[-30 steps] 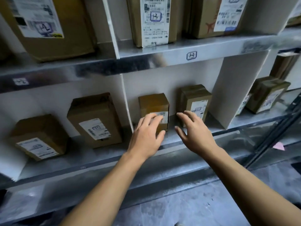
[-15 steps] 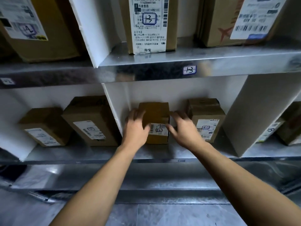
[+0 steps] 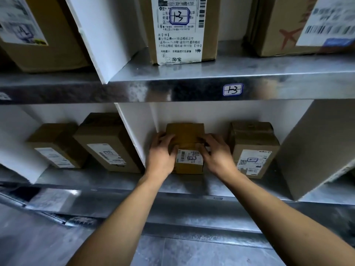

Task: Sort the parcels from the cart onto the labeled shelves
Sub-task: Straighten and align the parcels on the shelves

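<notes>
A small brown cardboard parcel (image 3: 186, 138) with a white label marked 2-3 stands on the lower metal shelf (image 3: 119, 179), just right of a white divider (image 3: 137, 131). My left hand (image 3: 161, 154) grips its left side, fingers curled over the top edge. My right hand (image 3: 216, 152) grips its right side the same way. Both forearms reach in from below. A second labelled parcel (image 3: 253, 148) stands in the same bay to the right, apart from my right hand.
Two brown parcels (image 3: 107, 143) (image 3: 55, 144) stand in the bay to the left. The upper shelf edge (image 3: 172, 91) carries a sticker marked 1-3 (image 3: 233, 89), with a tall labelled box (image 3: 182, 29) and other boxes above. A white divider (image 3: 311, 146) closes the bay on the right.
Both hands moved forward from in front of the shelf and closed around the sides of the small parcel. The view has come nearer to the shelf.
</notes>
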A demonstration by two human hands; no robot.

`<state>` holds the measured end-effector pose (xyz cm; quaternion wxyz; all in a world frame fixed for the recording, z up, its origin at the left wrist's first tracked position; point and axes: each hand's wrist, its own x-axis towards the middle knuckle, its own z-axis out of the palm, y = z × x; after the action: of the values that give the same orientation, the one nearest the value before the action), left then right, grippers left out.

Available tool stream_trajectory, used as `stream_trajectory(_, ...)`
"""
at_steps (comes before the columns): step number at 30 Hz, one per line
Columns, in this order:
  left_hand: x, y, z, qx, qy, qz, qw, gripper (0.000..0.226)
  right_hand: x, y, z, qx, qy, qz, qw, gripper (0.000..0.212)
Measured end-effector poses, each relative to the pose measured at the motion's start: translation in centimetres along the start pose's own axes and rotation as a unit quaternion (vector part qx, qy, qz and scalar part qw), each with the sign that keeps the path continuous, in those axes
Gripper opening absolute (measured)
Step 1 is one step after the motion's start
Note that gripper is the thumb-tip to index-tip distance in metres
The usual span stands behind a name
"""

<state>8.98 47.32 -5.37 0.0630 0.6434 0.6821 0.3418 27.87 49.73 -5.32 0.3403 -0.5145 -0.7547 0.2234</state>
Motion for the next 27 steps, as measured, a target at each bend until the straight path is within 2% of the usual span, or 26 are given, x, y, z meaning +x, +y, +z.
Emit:
stream_trajectory(9, 0.3, -0.4, 0.3, 0.013, 0.036, 0.025, 0.999, 0.034, 0.3, 0.5, 0.3, 0.034, 0.011, -0.018, 0.999, 0.032)
stream_trajectory(18, 0.3, -0.3, -0.1, 0.012, 0.006, 0.007, 1.0, 0.036, 0.1, 0.2, 0.3, -0.001, 0.008, -0.003, 1.0, 0.034)
stream_trajectory(27, -1.4, 0.3, -1.2, -0.008, -0.024, -0.013, 1.0, 0.055, -3.4, -2.3, -2.4, -0.054, 0.039, 0.028, 0.997, 0.037)
